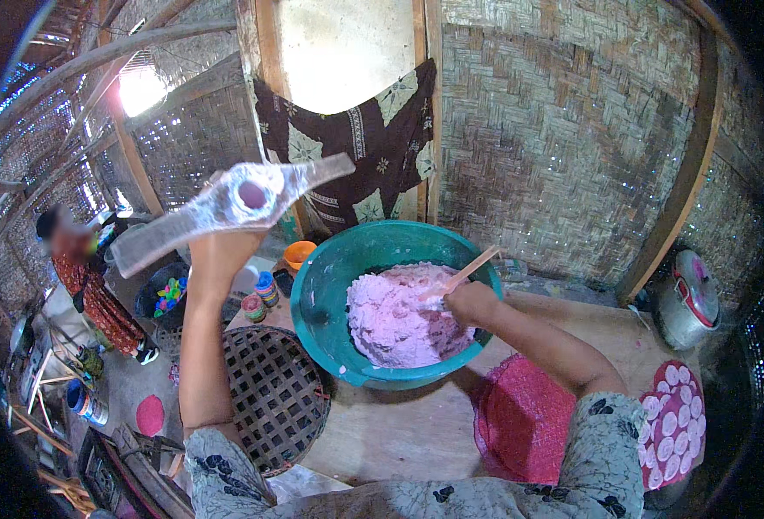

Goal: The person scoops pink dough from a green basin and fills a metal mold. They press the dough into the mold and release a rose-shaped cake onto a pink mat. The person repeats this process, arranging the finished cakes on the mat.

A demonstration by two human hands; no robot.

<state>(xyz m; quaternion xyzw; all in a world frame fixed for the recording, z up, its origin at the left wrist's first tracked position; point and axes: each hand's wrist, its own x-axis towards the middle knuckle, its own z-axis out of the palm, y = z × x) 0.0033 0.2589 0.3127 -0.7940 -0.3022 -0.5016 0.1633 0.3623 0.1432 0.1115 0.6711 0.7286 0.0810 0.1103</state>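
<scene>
My left hand is raised at the left, closed around a two-handled press. Its long bar is whitish and smeared, and the round chamber at its middle shows a pink filling. A large green basin holds a lumpy mass of pale pink dough. Over the dough's right side, my right hand is closed on a wooden spatula, whose one end points up past the basin's rim. The spatula's other end is down at the dough, partly hidden by the fingers.
Beside the basin lie a dark woven tray and a red woven mat. Pink-white coils cover another red mat. Small jars and an orange bowl stand left. A lidded pot is far right; a person stands far left.
</scene>
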